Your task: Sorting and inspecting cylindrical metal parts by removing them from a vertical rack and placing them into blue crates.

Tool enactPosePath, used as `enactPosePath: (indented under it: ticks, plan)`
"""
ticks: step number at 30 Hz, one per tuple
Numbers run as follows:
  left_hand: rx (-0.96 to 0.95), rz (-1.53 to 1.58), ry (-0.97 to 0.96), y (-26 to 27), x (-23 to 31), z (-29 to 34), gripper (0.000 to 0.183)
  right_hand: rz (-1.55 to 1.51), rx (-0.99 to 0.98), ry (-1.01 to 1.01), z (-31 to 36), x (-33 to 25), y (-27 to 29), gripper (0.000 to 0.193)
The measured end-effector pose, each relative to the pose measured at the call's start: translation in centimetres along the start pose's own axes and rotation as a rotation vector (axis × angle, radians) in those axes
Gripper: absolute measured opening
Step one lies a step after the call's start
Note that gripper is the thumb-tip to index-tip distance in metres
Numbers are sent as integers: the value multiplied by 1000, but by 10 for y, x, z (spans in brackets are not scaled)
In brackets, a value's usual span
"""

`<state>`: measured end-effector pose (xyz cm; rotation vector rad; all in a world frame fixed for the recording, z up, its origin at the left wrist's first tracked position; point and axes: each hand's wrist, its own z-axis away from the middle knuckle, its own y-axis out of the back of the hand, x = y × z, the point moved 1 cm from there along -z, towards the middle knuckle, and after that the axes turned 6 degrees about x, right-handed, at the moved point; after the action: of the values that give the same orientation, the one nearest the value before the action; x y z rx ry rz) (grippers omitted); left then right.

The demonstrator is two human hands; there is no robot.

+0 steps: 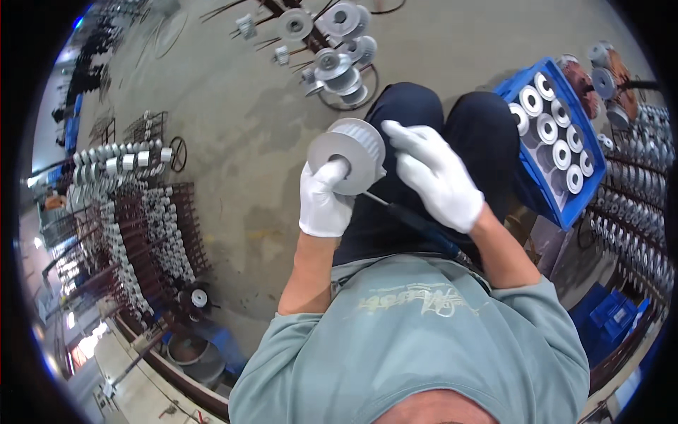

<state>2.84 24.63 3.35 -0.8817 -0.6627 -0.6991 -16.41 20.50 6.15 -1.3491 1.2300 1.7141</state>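
Our left hand clamps the flanged toothed pulley near our left knee, thumb in its centre | our right hand hovers beside, fingers apart | firm, level grip serves us best

- White fabric gloves cover both hands, ending at the wrists.
- The T-shirt I'm looking at is dusty grey-green, with a rounded neckline.
- Its short, loose sleeves leave the forearms bare.
- Pale yellowish script lettering crosses the chest.
- Dark navy trousers cover the legs.
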Motion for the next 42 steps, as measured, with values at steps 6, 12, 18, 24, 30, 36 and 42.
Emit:
enactPosePath:
  ticks: [6,12,18,24,30,36,42]
  plan:
    - [-164,306,-166,50,10,-9,70,452,-439,-289,70,19,20,61]
    - [-120,41,-439,100,17,-12,74,116,-306,-353,82,28,-2,43]
    - [85,-1109,-853,128,50,1,67,15,-284,-251,64,-27,13,29]
    - [58,-1374,-1042,137,54,-3,60,245,-276,-126,52,-42,-5,22]
    - [-24,-1487,-1060,129,40,-4,57,399,-391,-112,42,-41,-29,23]
    - [10,-1446,-1038,126,34,-4,55,464,-470,-170,36,-35,-36,22]
    - [38,-1543,-1118,117,39,-3,57,381,-520,-112,40,-33,-33,23]
